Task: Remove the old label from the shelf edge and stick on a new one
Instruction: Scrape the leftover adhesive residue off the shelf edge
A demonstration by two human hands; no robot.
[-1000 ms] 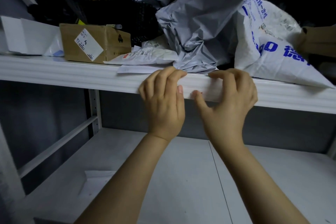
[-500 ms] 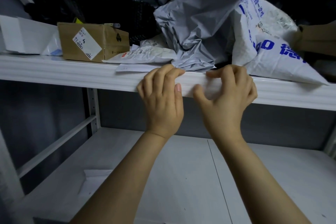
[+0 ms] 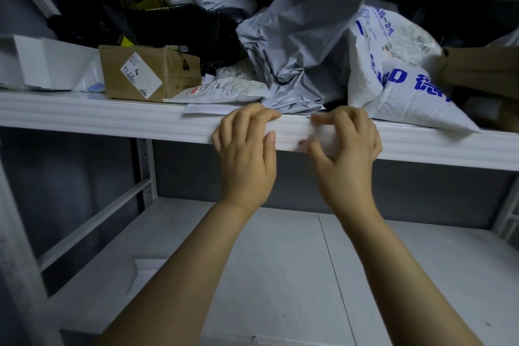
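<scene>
Head view. We see two hands on the white shelf edge (image 3: 140,121), just apart. The left hand (image 3: 247,149) hooks its fingers (image 3: 252,118) over the top lip, thumb flat on the front face. It clasps nothing loose and, we judge, steadies the spot. The right hand (image 3: 348,146) sets forefinger and thumb in a narrow pinch against the face, where a pale blurred patch, probably the label (image 3: 323,137), sits between them. We cannot tell whether its corner is lifted or actually held. Whether this is the old or the new label is also unclear.

Count on the shelf above: one labelled cardboard box (image 3: 148,73), one crumpled grey mailer bag (image 3: 303,45), one white bag with blue print (image 3: 398,76), and one flat white envelope (image 3: 222,90).
</scene>
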